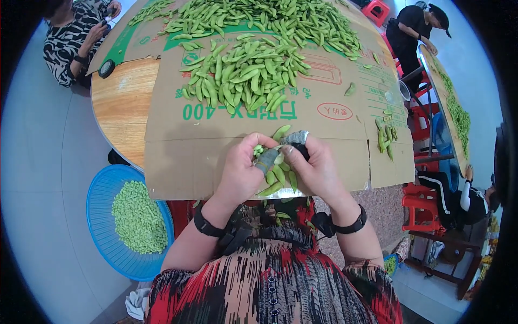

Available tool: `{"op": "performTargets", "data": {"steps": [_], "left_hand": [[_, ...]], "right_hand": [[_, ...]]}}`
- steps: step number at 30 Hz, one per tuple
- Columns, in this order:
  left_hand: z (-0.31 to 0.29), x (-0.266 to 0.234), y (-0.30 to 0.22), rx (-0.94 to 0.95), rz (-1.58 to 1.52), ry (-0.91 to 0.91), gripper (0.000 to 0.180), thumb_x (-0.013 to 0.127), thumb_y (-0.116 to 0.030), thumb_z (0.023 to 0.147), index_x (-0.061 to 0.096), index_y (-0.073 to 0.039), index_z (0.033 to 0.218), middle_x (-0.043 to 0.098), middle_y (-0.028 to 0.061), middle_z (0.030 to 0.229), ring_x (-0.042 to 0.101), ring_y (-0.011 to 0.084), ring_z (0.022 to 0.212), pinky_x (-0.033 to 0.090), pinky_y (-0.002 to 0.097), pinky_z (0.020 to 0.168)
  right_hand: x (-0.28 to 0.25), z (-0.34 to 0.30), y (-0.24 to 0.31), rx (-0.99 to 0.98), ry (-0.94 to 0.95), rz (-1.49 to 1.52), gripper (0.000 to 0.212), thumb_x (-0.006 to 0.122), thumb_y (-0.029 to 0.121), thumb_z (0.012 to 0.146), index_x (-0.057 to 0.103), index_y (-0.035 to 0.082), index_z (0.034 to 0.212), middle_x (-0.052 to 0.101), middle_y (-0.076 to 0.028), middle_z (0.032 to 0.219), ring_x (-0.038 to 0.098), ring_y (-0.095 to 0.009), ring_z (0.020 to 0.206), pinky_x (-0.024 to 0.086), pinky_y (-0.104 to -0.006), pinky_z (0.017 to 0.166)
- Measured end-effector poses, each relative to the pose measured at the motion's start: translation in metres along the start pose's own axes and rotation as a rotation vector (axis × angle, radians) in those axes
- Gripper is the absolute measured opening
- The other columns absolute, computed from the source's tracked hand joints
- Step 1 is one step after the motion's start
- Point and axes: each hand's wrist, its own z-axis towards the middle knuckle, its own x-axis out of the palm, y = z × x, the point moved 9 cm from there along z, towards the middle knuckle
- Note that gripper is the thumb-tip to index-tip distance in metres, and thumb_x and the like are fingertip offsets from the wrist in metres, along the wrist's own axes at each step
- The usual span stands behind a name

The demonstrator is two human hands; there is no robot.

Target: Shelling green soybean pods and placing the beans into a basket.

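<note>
My hands meet over the near edge of the cardboard, thumbs and fingertips pinched together around a green soybean pod [279, 159] that is partly hidden. My left hand [240, 167] is closed, with shelled green beans [258, 150] showing inside its curled fingers and grey-green tape wrapped on its thumb. Closed at the same pod is my right hand [318, 167], with grey and black wrapping on its fingers. Several loose pods [271, 189] lie just below the hands, and another pod [281, 132] sits just beyond them. A large pile of pods [245, 73] spreads ahead.
Flattened cardboard [189, 167] covers the wooden round table [124, 105]. A blue basket [97, 227] of shelled beans stands at lower left. Darkened pods [385, 139] lie at right. Co-workers sit or stand at far left and right, near red stools [418, 208] and another table [440, 81].
</note>
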Motion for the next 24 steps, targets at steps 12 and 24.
{"op": "performTargets", "data": {"steps": [12, 24], "left_hand": [[0.002, -0.015, 0.001, -0.076, -0.596, -0.098, 0.02, 0.049, -0.003, 0.088, 0.056, -0.002, 0.107, 0.055, 0.0021, 0.084, 0.042, 0.0043, 0.061, 0.025, 0.0159, 0.046], [0.003, -0.002, 0.009, -0.163, -0.642, 0.036, 0.026, 0.053, 0.0, 0.085, 0.055, -0.003, 0.111, 0.054, -0.0011, 0.078, 0.045, 0.0025, 0.059, 0.027, 0.0143, 0.045]], "right_hand": [[0.004, 0.036, 0.01, 0.146, 0.103, -0.89, 0.041, 0.061, 0.041, 0.079, 0.056, 0.0, 0.082, 0.061, -0.018, 0.065, 0.063, -0.033, 0.064, 0.05, -0.0424, 0.057], [0.016, 0.007, -0.013, 0.287, 0.108, 0.241, 0.02, 0.056, 0.019, 0.083, 0.053, 0.001, 0.075, 0.055, -0.002, 0.059, 0.052, -0.014, 0.051, 0.041, -0.0302, 0.049]]}}
